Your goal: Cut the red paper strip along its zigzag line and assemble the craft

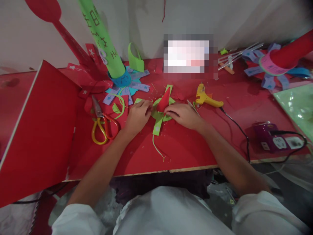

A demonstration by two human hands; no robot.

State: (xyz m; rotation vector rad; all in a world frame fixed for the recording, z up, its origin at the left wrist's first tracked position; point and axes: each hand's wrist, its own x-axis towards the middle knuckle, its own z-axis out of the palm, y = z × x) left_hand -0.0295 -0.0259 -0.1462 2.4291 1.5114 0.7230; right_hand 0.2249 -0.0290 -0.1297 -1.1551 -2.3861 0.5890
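Observation:
A red foam cone (pixel 163 101) stands on a light-green foam disc (pixel 168 117) on the red table, between my two hands. A green strip (pixel 157 126) sticks out from the disc towards me, and a thin green trimming lies in front of it. My left hand (pixel 140 113) is curled at the disc's left edge, its fingertips partly hidden. From the other side, my right hand (pixel 185 114) has its fingers pinched together at the base of the cone. Scissors (pixel 99 114) with yellow and red handles lie left of my left hand. A yellow glue gun (pixel 206 98) lies right of my right hand.
A green lettered tube (pixel 104 42) in a blue foam base and a red spoon-shaped piece (pixel 66 32) stand at the back left. A red board (pixel 41 130) leans at the left. A purple power adapter (pixel 272 138) with cords sits at the right edge.

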